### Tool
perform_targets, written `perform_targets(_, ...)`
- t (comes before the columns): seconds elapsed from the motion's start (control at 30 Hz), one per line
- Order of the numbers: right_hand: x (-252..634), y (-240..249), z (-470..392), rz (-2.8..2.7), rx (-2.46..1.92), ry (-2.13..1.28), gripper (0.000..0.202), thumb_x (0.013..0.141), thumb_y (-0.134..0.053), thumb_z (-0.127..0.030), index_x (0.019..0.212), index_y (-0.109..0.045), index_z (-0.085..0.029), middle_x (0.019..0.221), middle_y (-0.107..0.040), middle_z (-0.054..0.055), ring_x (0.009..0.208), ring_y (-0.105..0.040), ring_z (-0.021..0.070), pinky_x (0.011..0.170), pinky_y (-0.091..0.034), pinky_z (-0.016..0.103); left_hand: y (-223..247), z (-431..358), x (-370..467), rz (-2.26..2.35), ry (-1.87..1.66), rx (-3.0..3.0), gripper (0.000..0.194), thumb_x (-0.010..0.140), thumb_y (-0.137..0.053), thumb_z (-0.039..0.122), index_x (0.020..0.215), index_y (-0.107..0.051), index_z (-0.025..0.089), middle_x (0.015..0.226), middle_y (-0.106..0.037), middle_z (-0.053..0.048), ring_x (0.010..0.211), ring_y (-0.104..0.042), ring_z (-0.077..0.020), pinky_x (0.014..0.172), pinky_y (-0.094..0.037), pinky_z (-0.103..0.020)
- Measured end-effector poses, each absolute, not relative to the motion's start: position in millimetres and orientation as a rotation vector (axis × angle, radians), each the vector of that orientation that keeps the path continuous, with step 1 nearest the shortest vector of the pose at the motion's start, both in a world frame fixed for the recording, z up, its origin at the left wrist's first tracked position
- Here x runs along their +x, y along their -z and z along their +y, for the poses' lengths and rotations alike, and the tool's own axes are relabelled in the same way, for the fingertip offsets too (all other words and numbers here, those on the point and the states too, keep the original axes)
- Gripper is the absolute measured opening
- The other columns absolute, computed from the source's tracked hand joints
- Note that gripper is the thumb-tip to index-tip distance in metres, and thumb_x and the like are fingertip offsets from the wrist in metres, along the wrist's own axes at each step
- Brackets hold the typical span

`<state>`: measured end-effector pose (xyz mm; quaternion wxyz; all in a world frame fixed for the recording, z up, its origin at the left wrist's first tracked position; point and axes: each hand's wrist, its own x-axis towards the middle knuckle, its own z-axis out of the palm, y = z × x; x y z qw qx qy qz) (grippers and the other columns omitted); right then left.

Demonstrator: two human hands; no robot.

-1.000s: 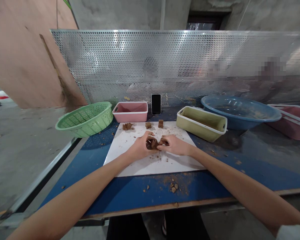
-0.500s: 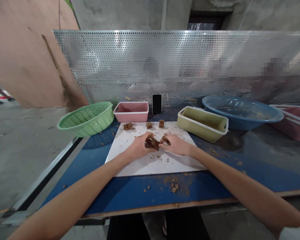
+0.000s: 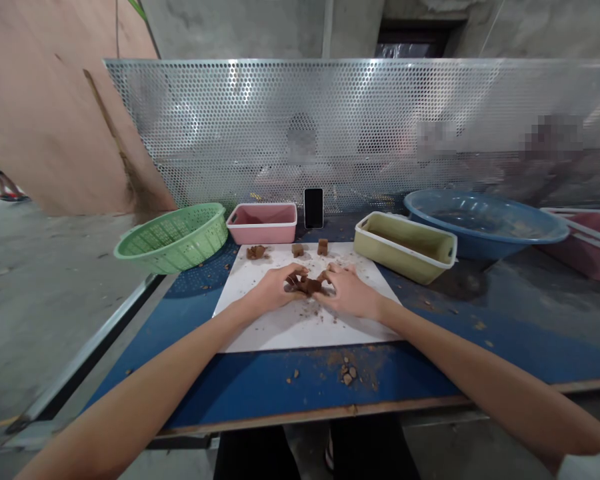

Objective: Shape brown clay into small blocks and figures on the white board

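Observation:
A lump of brown clay (image 3: 309,286) of uneven shape is held low over the white board (image 3: 265,337). My left hand (image 3: 276,287) curls around its left end, thumb nearest me and fingers on the far side. On the other end, my right hand (image 3: 349,291) pinches the clay between thumb and fingers. Parts of the lump are hidden by the fingers. Beyond the hands, along the board's far edge, lie a crumbly brown clump (image 3: 255,253), a small clay block (image 3: 298,250) and another small block (image 3: 323,247). Crumbs are scattered on the board below my hands.
A green basket (image 3: 173,241) and pink bin (image 3: 263,233) stand at the back left. A phone (image 3: 314,209) leans upright at the back. To the right are a yellow-green bin (image 3: 405,250) and blue basin (image 3: 485,223). Small stones (image 3: 349,373) lie near the blue table's front edge.
My right hand has turned slightly, its thumb now lower along the clay. The left hand has shifted a little left, and the lump looks more stretched out sideways between them.

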<state>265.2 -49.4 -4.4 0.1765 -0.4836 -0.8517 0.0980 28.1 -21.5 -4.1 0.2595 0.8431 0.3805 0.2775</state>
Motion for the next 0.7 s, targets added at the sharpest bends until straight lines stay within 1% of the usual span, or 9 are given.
perform_targets(0.13, 264, 7, -50, -2.405, -1.37, -0.236, 0.024, 0.098, -0.063, -0.041, 0.097, -0.066, -0.017, 0.107, -0.071, 0.014, 0.107, -0.064, 0.0322, 0.103, -0.037, 0.052, 4, -20, 28, 1.036, -0.79, 2.252, 0.04, 0.078, -0.082, 0.026, 0.114, -0.067, 0.02, 0.109, -0.078, -0.005, 0.096, -0.073, -0.0225, 0.089, -0.056, -0.035)
perform_targets(0.23, 263, 11, -49, -2.394, -1.371, -0.215, 0.029, 0.098, -0.062, -0.046, 0.093, -0.063, -0.018, 0.101, -0.072, 0.013, 0.098, -0.064, 0.0297, 0.099, -0.037, 0.049, 6, -19, 29, 1.027, -0.811, 2.265, 0.038, 0.078, -0.081, 0.024, 0.114, -0.068, 0.02, 0.109, -0.078, -0.005, 0.094, -0.072, -0.0217, 0.089, -0.056, -0.035)
perform_targets(0.3, 262, 13, -48, -2.391, -1.374, -0.198, 0.032, 0.099, -0.061, -0.05, 0.09, -0.061, -0.018, 0.098, -0.072, 0.013, 0.094, -0.064, 0.0286, 0.097, -0.037, 0.048, 6, -17, 29, 1.008, -0.82, 2.273, 0.037, 0.079, -0.081, 0.023, 0.114, -0.069, 0.02, 0.113, -0.077, -0.005, 0.097, -0.071, -0.0219, 0.09, -0.056, -0.035)
perform_targets(0.43, 260, 16, -47, -2.389, -1.372, -0.139, 0.032, 0.1, -0.06, -0.049, 0.091, -0.061, -0.018, 0.098, -0.071, 0.012, 0.096, -0.065, 0.0291, 0.097, -0.037, 0.046, 7, -15, 29, 0.949, -0.854, 2.265, 0.036, 0.082, -0.08, 0.025, 0.116, -0.07, 0.021, 0.119, -0.077, -0.007, 0.107, -0.071, -0.0227, 0.094, -0.055, -0.036)
perform_targets(0.7, 255, 19, -49, -2.344, -1.322, -0.091, 0.023, 0.097, -0.064, -0.04, 0.09, -0.067, -0.018, 0.098, -0.072, 0.011, 0.098, -0.066, 0.0281, 0.1, -0.035, 0.046, 18, -7, 28, 0.968, -0.886, 2.215, 0.043, 0.08, -0.085, 0.033, 0.118, -0.07, 0.023, 0.116, -0.078, -0.007, 0.108, -0.072, -0.0241, 0.1, -0.054, -0.039)
